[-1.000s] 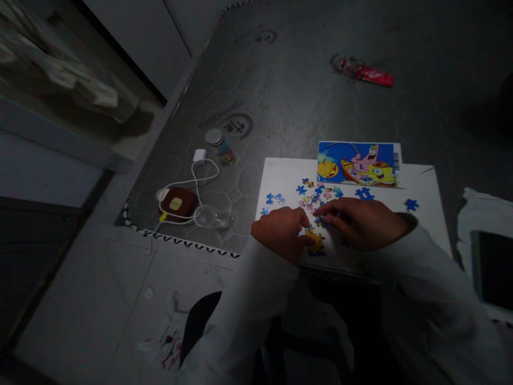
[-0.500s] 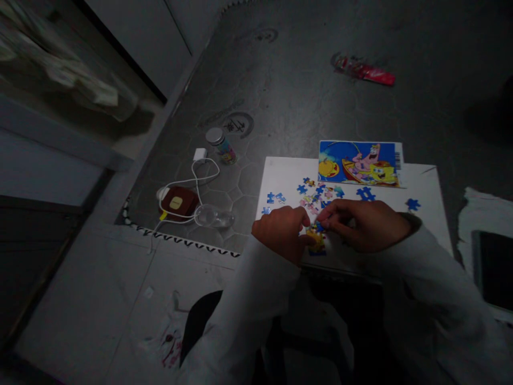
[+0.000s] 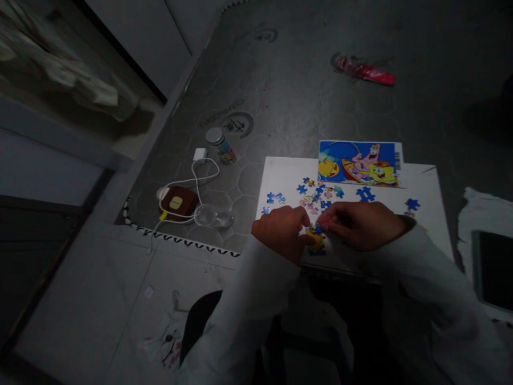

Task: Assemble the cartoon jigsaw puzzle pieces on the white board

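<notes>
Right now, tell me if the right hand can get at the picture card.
Probably yes: the right hand is close to the picture card, with only flat puzzle pieces between, though it is busy at the yellow puzzle section.

No wording reads clearly: the grey mat [image 3: 288,115] bears a round emblem [image 3: 236,126] with blurred characters and faint lettering, plus a dimmer emblem [image 3: 265,36] farther off; a barcode [image 3: 397,160] marks the right edge of the picture card [image 3: 356,163]
</notes>
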`<action>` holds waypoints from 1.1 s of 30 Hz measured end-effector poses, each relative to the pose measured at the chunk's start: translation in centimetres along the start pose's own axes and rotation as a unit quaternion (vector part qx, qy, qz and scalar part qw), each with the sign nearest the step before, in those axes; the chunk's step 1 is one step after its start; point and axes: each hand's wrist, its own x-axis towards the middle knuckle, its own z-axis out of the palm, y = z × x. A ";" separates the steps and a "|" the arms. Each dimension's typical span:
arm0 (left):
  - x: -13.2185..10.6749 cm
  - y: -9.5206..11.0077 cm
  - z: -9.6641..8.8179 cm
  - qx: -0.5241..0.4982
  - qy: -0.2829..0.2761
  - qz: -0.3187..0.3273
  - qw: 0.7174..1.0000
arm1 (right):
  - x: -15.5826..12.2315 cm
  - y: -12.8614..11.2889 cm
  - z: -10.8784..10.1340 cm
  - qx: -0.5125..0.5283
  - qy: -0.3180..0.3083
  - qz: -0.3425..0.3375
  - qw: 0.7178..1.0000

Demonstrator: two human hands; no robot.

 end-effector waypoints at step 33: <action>-0.1 -0.1 -0.2 0.013 -0.029 0.024 0.999 | 0.2 0.3 1.1 -0.055 -0.022 -0.035 0.998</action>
